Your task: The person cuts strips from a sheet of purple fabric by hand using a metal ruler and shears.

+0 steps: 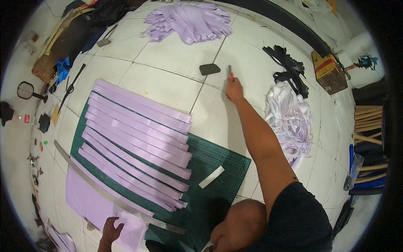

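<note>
My right hand [235, 90] reaches far forward over the tiles, closed around a slim red-handled knife [230, 74] with a grey tip. Just left of it lies a dark, flat block [210, 69], apart from the hand. My left hand [111, 232] is low on the left, thumb and fingers apart and holding nothing, over a lilac fabric sheet [94, 199]. Whether it touches the cloth I cannot tell. A long metal ruler [110, 199] lies across that sheet. Beyond it, several cut lilac fabric strips [138, 126] lie side by side on a green cutting mat [222, 161].
A short pale strip [211, 177] rests on the mat. Lilac strips [189, 21] are heaped at the far side. On the right are a white ribbon pile [289, 117], black strips [287, 67] and a box [329, 73]. Scissors [69, 90] lie at the left.
</note>
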### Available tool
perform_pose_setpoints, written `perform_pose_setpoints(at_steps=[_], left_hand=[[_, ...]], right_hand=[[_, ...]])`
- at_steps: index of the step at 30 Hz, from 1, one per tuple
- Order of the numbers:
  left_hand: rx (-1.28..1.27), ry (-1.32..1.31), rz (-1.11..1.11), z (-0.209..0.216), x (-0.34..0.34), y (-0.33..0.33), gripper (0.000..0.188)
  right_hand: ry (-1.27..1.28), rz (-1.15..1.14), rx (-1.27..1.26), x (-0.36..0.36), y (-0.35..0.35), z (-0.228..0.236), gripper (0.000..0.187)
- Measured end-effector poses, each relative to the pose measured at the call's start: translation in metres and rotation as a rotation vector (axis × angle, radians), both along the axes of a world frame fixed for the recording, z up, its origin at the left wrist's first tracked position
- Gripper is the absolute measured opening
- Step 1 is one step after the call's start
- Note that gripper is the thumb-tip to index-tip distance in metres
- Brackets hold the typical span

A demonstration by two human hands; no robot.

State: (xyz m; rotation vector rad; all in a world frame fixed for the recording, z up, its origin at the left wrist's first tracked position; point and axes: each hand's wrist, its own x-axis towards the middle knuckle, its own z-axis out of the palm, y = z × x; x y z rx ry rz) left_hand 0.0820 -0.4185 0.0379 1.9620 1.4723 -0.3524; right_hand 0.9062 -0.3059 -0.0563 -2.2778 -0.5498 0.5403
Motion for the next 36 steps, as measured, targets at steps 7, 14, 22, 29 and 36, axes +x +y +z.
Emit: perform_pose_setpoints(at_steps=[7, 14, 22, 29, 36], left_hand=[[-0.111, 0.168, 0.107, -0.028, -0.119, -0.065, 0.048], [-0.124, 0.03, 0.248, -0.021, -0.09, -0.046, 0.049], [-0.061, 0.007, 0.171, 0.001, -0.064, -0.041, 0.048], [0.107, 0.024, 0.296, -0.018, -0.154, -0.083, 0.043], [0.042, -0.086, 0.648, 0.052, -0.125, -0.136, 0.043]], right_hand=[[-0.462, 0.211, -0.188, -0.041, -0.006, -0.001, 0.053], [-0.448, 0.202, -0.168, -0.061, 0.004, 0.018, 0.048], [-0.466, 0.107, -0.113, -0.062, 0.007, 0.016, 0.044], [-0.286, 0.552, 0.296, -0.159, 0.0, 0.04, 0.047], [-0.095, 0.912, -0.196, -0.207, -0.157, 0.085, 0.054]])
